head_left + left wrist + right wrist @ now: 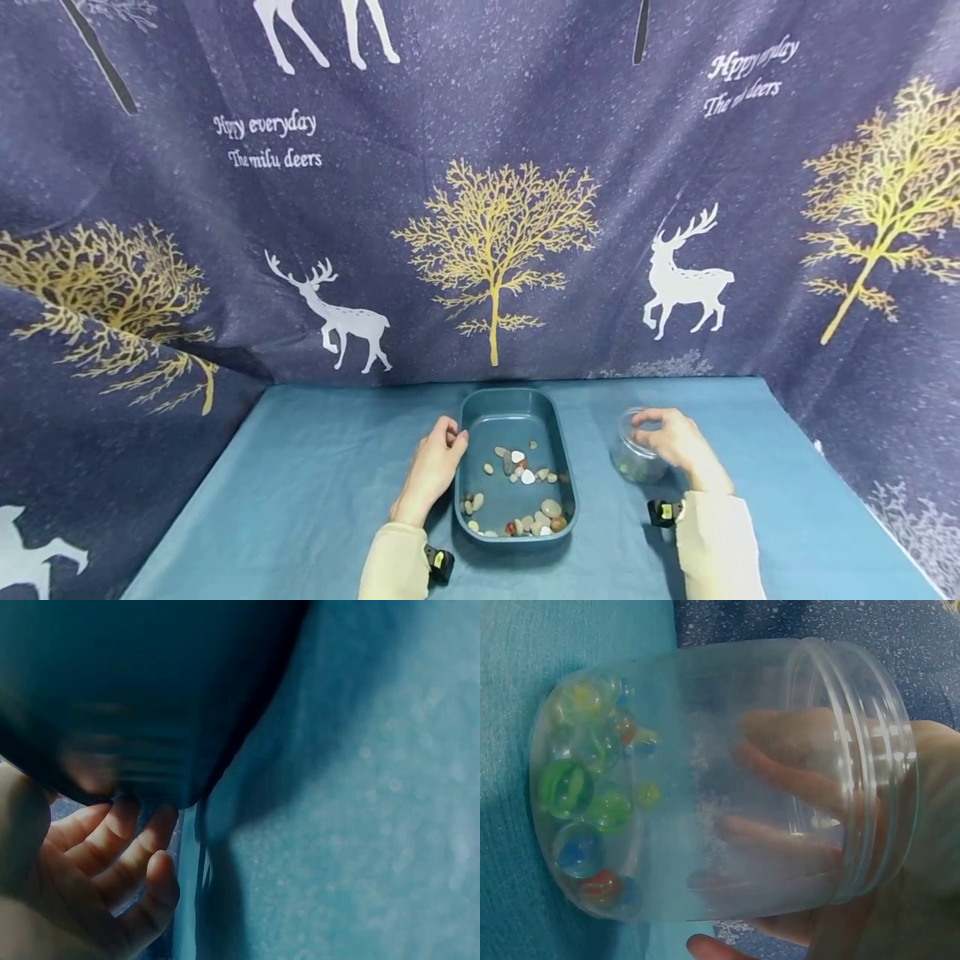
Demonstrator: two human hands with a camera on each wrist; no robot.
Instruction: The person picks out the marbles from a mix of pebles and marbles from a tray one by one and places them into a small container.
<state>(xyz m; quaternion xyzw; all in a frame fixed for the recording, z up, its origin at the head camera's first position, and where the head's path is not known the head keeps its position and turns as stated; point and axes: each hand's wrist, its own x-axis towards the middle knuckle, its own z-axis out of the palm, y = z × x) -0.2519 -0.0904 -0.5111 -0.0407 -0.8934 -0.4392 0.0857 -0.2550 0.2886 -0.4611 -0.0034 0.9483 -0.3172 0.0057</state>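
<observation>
A deep teal tray (513, 403) with rounded corners stands mid-table, with smooth pebbles (551, 507) in brown, white and red scattered over its floor. My left hand (433, 467) holds the tray's left side; in the left wrist view its bent fingers (120, 825) reach the tray wall. To the right stands a clear plastic jar (727, 675), upright and without a lid. Coloured glass marbles (566, 787) lie at its bottom. My right hand (678, 442) is over the jar's mouth, and its extended fingers (780, 769) show through the clear wall, clear of the marbles.
Blue cloth (322, 467) covers the table. Behind and at both sides hangs a dark blue curtain (450, 108) printed with deer and golden trees. A small black wrist camera (663, 513) sits at the right cuff, another (441, 566) at the left.
</observation>
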